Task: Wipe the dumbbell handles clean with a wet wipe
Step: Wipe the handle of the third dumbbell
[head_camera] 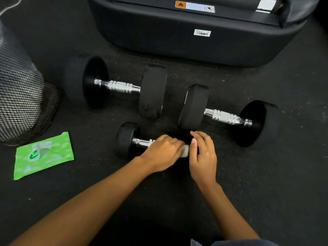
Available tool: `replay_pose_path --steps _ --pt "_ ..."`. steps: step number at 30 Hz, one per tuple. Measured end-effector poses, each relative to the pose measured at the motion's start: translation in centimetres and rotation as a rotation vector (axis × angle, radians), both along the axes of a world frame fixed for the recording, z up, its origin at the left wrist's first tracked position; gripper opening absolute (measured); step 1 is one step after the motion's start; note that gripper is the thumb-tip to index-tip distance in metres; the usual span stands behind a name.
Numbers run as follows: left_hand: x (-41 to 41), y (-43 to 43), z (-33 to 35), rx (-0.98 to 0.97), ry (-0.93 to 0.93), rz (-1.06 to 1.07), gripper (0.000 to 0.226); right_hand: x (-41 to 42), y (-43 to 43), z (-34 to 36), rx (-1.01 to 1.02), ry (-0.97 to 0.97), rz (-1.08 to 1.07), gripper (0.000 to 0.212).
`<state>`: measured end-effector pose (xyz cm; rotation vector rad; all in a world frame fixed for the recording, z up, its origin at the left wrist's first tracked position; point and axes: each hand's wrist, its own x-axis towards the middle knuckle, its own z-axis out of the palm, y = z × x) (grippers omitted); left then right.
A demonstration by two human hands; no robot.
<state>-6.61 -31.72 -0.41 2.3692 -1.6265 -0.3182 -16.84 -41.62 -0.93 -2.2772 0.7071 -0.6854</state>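
Three black dumbbells with chrome handles lie on the dark floor. The small nearest dumbbell (126,140) is under my hands. My left hand (164,153) is wrapped over its handle, with a folded white wet wipe (185,150) showing at the fingertips. My right hand (203,154) rests on the dumbbell's right weight, which it hides, thumb touching the wipe. A larger dumbbell (117,86) lies behind to the left, and another (229,118) to the right, neither touched.
A green wet wipe pack (43,156) lies on the floor at the left. A black mesh bin (21,103) stands behind it. The black base of a gym machine (195,41) fills the back.
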Motion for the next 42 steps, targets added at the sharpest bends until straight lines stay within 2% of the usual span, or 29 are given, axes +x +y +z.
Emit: replay_pose_path --steps 2,6,8,10,12,18,21,26,28,30,32,36,38,42 --pt "1.1 0.4 0.2 0.04 -0.052 0.026 0.062 -0.1 0.0 0.0 0.0 0.013 -0.011 0.044" --pt "1.6 -0.5 0.5 0.204 -0.18 0.074 0.039 0.0 0.0 0.1 -0.016 0.031 -0.012 0.043" --pt "0.4 -0.9 0.4 0.14 -0.168 0.06 0.049 0.0 -0.1 0.1 -0.009 0.032 -0.011 0.044" --pt "-0.6 -0.9 0.0 0.003 -0.022 0.05 0.06 0.0 -0.1 0.2 -0.013 0.036 -0.008 0.044" --pt "-0.5 -0.2 -0.2 -0.035 0.027 0.025 0.055 -0.1 -0.1 0.2 -0.02 0.041 0.0 0.043" --pt "1.5 0.1 -0.5 0.049 -0.093 0.118 0.049 0.1 -0.2 0.3 -0.015 0.054 -0.006 0.043" --pt "-0.3 -0.7 0.0 -0.006 -0.092 0.055 0.049 0.2 -0.2 0.4 -0.012 0.051 -0.009 0.044" --pt "0.4 1.1 -0.2 -0.102 0.046 -0.007 0.039 0.1 -0.2 0.5 -0.013 0.05 0.004 0.043" --pt "1.5 1.3 0.2 -0.056 -0.01 0.02 0.045 0.0 -0.2 0.5 -0.014 0.051 -0.001 0.043" --pt "2.0 0.8 0.3 0.026 -0.044 0.068 0.036 0.2 -0.2 0.5 -0.017 0.058 -0.004 0.043" --pt "1.1 0.1 0.6 0.024 -0.079 0.066 0.03 0.3 -0.2 0.6 -0.015 0.064 -0.008 0.043" --pt "-0.6 -0.1 -0.1 -0.084 0.036 0.015 0.051 0.3 -0.3 0.7 -0.014 0.058 -0.002 0.044" --pt "-0.1 0.9 0.1 -0.135 0.057 -0.03 0.046 0.2 -0.3 0.7 -0.014 0.063 -0.001 0.044" --pt "1.3 2.0 -0.3 -0.229 -0.058 -0.095 0.037 0.3 -0.3 0.6 -0.016 0.065 -0.014 0.044"
